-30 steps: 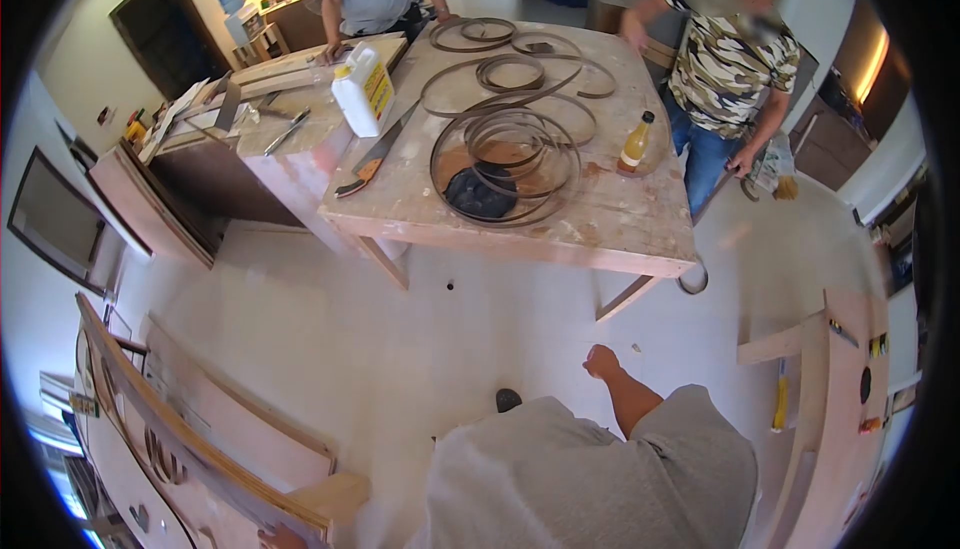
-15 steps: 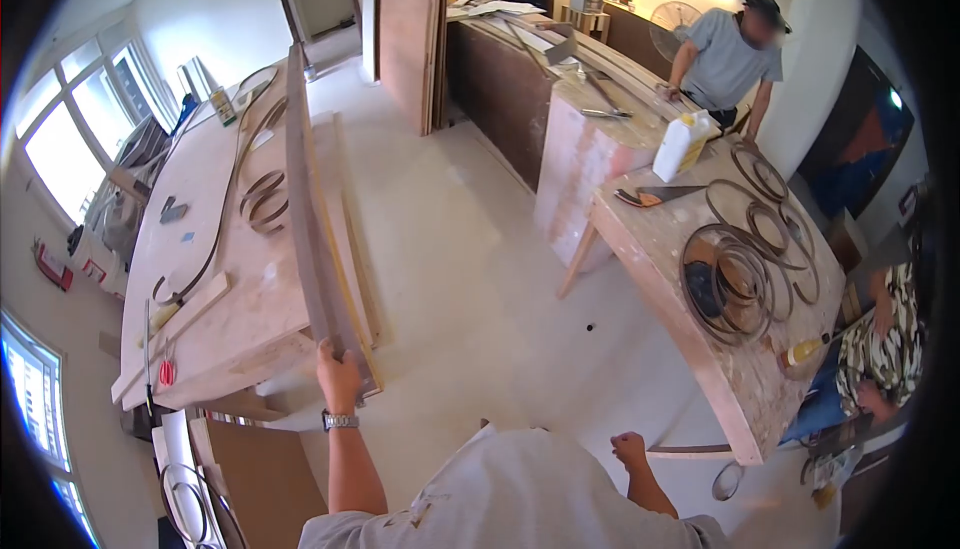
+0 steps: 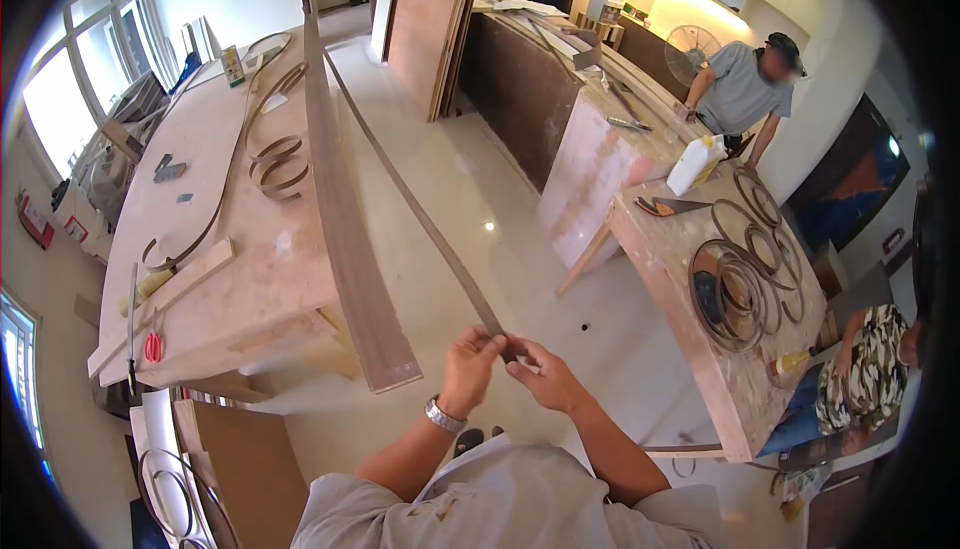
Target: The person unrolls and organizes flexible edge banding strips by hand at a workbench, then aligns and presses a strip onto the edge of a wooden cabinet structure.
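A long, thin brown edge-banding strip [image 3: 415, 211] stretches from the far end of the left workbench toward me. My left hand [image 3: 468, 367], with a metal watch at the wrist, pinches its near end. Beside it, my right hand [image 3: 543, 371] has its thumb and fingers closed on the same end. To the left of my hands, a long brown board [image 3: 350, 249] runs along the right side of the left workbench [image 3: 215, 304]; neither hand touches it.
Coils of strip [image 3: 280, 164], red-handled scissors [image 3: 153, 347] and a wooden batten lie on the left bench. The right table [image 3: 650, 269] carries more coils [image 3: 735, 294], a saw [image 3: 672, 207] and a white jug [image 3: 695, 166]. One person leans there; another is at the right edge.
My left hand has left the brown board and moved right. My right hand has come up and left to join it, both now on the thin strip. The board appears turned flatter.
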The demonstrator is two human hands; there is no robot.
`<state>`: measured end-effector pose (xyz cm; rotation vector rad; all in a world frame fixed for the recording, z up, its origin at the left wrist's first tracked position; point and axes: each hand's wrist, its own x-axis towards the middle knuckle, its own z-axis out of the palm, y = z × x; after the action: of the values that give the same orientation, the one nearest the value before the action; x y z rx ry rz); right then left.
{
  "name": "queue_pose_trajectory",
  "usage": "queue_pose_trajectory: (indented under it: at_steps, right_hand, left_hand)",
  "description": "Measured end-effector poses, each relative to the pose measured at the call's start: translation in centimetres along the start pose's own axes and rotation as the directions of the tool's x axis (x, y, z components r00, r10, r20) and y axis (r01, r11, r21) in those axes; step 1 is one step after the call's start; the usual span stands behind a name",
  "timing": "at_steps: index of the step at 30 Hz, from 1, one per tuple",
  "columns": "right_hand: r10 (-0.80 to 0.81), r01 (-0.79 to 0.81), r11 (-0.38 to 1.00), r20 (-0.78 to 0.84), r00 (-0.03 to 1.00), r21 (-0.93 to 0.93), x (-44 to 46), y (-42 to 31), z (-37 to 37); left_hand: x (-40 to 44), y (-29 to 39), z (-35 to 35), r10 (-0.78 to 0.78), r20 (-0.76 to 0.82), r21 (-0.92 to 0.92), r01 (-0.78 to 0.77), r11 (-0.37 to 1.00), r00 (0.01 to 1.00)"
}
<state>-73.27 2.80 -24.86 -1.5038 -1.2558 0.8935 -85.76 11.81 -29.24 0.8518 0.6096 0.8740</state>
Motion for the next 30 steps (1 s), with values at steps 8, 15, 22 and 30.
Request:
queue_pose_trajectory:
  at_steps: [8,15,22,30]
  right_hand:
    - [0.316,-0.316,0.949,0.026,0.948,0.006,-6.6,2.6,-2.3]
    - [0.492,-0.488,0.871,-0.129,0.861,0.065,-17.2,5.4,-5.5]
    - [0.53,-0.511,0.847,-0.138,0.837,0.148,-22.5,6.5,-7.8]
    - [0.373,-0.397,0.918,-0.344,0.862,-0.001,-31.0,-1.4,-15.9]
  left_hand:
    - [-2.2,-0.5,2.0,-0.299,0.177,-0.159,0.327,0.932,0.938]
    - [0.6,-7.6,2.3,-0.471,-0.061,0.374,0.458,0.807,0.88]
    - [-6.3,-14.5,6.7,0.065,0.859,0.415,-0.765,0.493,0.508]
    - [-3.5,-19.3,5.4,-0.037,0.661,0.719,-0.619,0.315,0.749]
